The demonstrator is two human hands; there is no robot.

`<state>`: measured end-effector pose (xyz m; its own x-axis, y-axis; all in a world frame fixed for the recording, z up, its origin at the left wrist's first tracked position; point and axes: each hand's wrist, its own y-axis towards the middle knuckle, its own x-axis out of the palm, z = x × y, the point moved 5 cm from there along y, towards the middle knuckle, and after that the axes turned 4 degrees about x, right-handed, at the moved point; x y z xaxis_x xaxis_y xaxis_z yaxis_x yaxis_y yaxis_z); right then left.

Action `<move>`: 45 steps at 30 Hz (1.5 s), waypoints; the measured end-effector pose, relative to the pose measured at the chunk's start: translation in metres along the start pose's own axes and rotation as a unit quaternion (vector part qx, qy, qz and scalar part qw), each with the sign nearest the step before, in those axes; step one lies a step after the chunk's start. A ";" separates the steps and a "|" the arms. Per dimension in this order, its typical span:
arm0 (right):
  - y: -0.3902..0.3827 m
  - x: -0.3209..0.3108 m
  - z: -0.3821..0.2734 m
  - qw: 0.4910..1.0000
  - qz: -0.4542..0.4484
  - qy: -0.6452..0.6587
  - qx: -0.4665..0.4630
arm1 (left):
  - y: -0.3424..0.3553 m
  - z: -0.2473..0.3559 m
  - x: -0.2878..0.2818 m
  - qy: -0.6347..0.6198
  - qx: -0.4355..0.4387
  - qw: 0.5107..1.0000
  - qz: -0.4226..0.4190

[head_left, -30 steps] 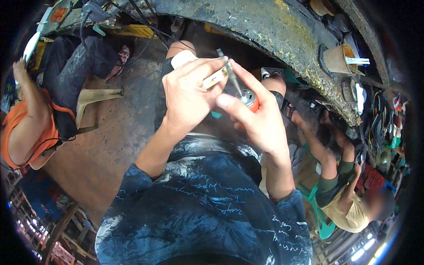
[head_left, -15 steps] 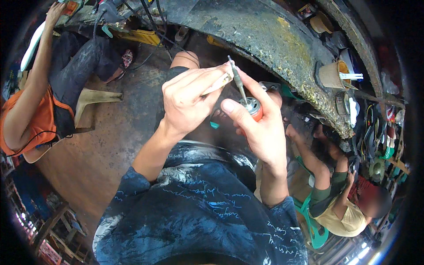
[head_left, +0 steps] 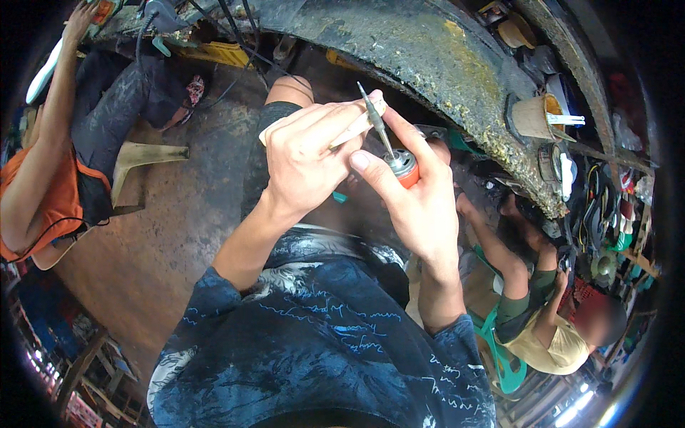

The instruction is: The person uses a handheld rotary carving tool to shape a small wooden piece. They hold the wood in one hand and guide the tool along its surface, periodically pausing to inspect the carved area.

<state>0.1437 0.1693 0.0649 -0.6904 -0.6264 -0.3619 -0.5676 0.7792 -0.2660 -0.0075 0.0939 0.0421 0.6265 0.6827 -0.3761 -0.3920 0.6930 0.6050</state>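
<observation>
Wrapped in my right hand [head_left: 417, 203] is a small orange-red rotary tool [head_left: 408, 176] with a silver vented end. A tapered metal spindle [head_left: 376, 116] rises from that end, tilted up and to the left. My left hand [head_left: 303, 160] is closed around a pale, flat, narrow piece [head_left: 352, 132] whose kind I cannot make out. One end of the piece lies right at the spindle; whether they touch I cannot tell. My right index finger reaches up along the spindle's far side, and its thumb rests near the silver end.
A long, crusted workbench [head_left: 428, 71] runs across the far side, with a pale tub [head_left: 534, 116] on it. Black cables [head_left: 246, 46] hang at far left. A co-worker in orange [head_left: 50, 185] sits left; another in a yellow shirt [head_left: 549, 346] sits right on a green chair [head_left: 503, 357].
The spindle's tip and the pale piece have shifted slightly left, and the spindle leans more. My left hand has turned a little over the piece. Both grips remain.
</observation>
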 end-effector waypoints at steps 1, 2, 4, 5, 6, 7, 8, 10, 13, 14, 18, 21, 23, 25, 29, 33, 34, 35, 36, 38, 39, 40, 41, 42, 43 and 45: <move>0.000 0.001 0.000 1.000 0.003 -0.006 -0.006 | 0.001 -0.001 0.001 -0.007 -0.001 1.000 0.001; 0.000 0.001 -0.001 1.000 0.005 -0.012 -0.012 | 0.000 -0.001 0.000 -0.001 -0.007 1.000 0.001; 0.002 0.000 -0.001 0.999 0.003 -0.042 -0.015 | 0.000 -0.003 0.001 0.002 -0.026 1.000 0.000; 0.002 -0.002 -0.002 0.998 0.001 -0.061 -0.024 | 0.000 -0.002 0.001 -0.001 -0.018 1.000 0.000; 0.003 -0.003 -0.001 0.998 -0.002 -0.056 -0.009 | 0.000 -0.002 0.000 -0.004 -0.011 1.000 0.000; 0.005 -0.003 0.000 0.998 -0.006 -0.056 -0.001 | 0.000 -0.002 0.000 -0.010 -0.009 1.000 0.000; 0.006 -0.003 0.000 0.998 0.001 -0.059 -0.006 | 0.000 -0.002 0.001 -0.004 -0.006 1.000 -0.001; 0.007 -0.001 -0.002 0.998 0.006 -0.054 -0.027 | 0.000 -0.003 0.002 0.002 -0.010 1.000 -0.006; 0.002 0.002 -0.003 0.996 0.015 -0.077 -0.034 | 0.000 -0.003 0.002 0.007 -0.001 1.000 0.006; 0.001 0.002 -0.004 0.995 0.016 -0.095 -0.033 | 0.000 -0.004 0.002 0.000 0.005 1.000 0.013; 0.004 -0.001 -0.003 0.997 0.002 -0.077 -0.021 | 0.000 -0.005 0.003 -0.010 -0.003 1.000 0.014; 0.007 -0.002 -0.003 0.996 0.008 -0.082 -0.027 | -0.002 -0.005 0.004 -0.001 -0.020 1.000 0.003; 0.006 0.001 -0.003 0.997 0.004 -0.069 -0.037 | -0.002 -0.004 0.002 0.002 -0.021 1.000 0.006; 0.005 0.001 -0.001 0.997 0.003 -0.067 -0.031 | 0.000 -0.005 0.002 -0.006 -0.020 1.000 0.012; 0.004 0.001 0.002 0.997 -0.010 -0.082 -0.012 | 0.003 -0.006 0.003 0.005 -0.011 1.000 0.014; 0.008 0.000 -0.003 0.996 -0.007 -0.085 -0.033 | 0.001 -0.007 0.004 -0.002 -0.024 1.000 0.012; 0.009 -0.001 -0.002 0.998 -0.016 -0.062 -0.008 | 0.000 -0.008 0.003 -0.003 -0.033 0.999 0.008; 0.009 -0.003 -0.001 0.998 -0.026 -0.042 0.026 | -0.001 -0.007 0.004 -0.005 -0.028 1.000 0.005; 0.009 -0.006 0.000 0.997 -0.031 -0.028 0.059 | -0.001 -0.007 0.004 -0.006 -0.023 1.000 0.001; 0.009 -0.011 0.000 0.994 -0.050 -0.030 0.094 | -0.002 -0.006 0.005 -0.013 -0.016 1.000 -0.005; 0.010 -0.012 -0.002 0.994 -0.049 -0.036 0.087 | -0.002 -0.006 0.005 -0.020 -0.013 1.000 -0.008; 0.010 -0.014 -0.003 0.995 -0.048 -0.046 0.079 | -0.002 -0.006 0.006 -0.028 -0.010 1.000 -0.010; 0.011 -0.015 -0.004 0.995 -0.046 -0.055 0.070 | -0.002 -0.006 0.007 -0.025 -0.005 1.000 -0.010; 0.012 -0.015 -0.004 0.995 -0.044 -0.068 0.062 | -0.002 -0.006 0.009 -0.023 -0.002 1.000 -0.010; 0.012 -0.015 -0.004 0.995 -0.043 -0.071 0.059 | -0.002 -0.006 0.010 -0.021 0.001 1.000 -0.011; 0.012 -0.015 -0.003 0.995 -0.041 -0.067 0.058 | -0.003 -0.006 0.010 -0.020 0.008 1.000 -0.002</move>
<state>0.1459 0.1877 0.0695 -0.5731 -0.6855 -0.4490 -0.5580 0.7277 -0.3988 -0.0039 0.1003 0.0323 0.6549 0.6699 -0.3498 -0.3794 0.6917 0.6145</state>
